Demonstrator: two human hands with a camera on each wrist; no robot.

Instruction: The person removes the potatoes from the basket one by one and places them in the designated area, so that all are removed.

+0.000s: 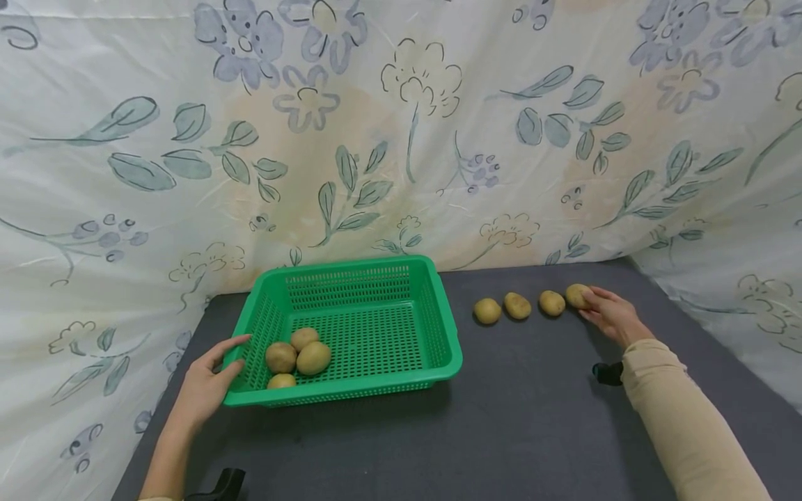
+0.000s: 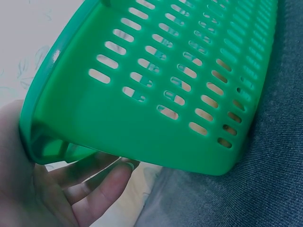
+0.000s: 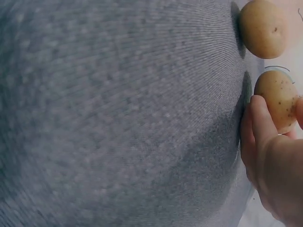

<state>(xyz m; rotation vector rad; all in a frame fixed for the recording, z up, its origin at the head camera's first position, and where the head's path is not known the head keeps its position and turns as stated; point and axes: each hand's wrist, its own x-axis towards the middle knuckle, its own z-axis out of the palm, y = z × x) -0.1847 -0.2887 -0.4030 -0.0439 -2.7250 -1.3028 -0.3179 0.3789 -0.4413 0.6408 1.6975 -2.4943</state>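
Note:
A green plastic basket [image 1: 376,385] with slotted walls stands left of centre on the dark cloth. My left hand [image 1: 203,383] grips its left rim, thumb on the near side; in the left wrist view the fingers [image 2: 106,191] curl under the rim's corner. Several potatoes [image 1: 313,358] lie together in the basket's left part. At the right, my right hand [image 1: 610,316] holds a potato [image 1: 576,296] between thumb and fingers, close over the cloth. This potato [image 3: 275,97] shows small dark specks in the right wrist view.
Three more potatoes, one round [image 1: 486,311], one longer [image 1: 516,306] and one [image 1: 552,303] beside the held one, form a row right of the basket. A floral curtain [image 1: 401,139] hangs behind and along both sides. The dark grey cloth [image 1: 501,417] covers the table.

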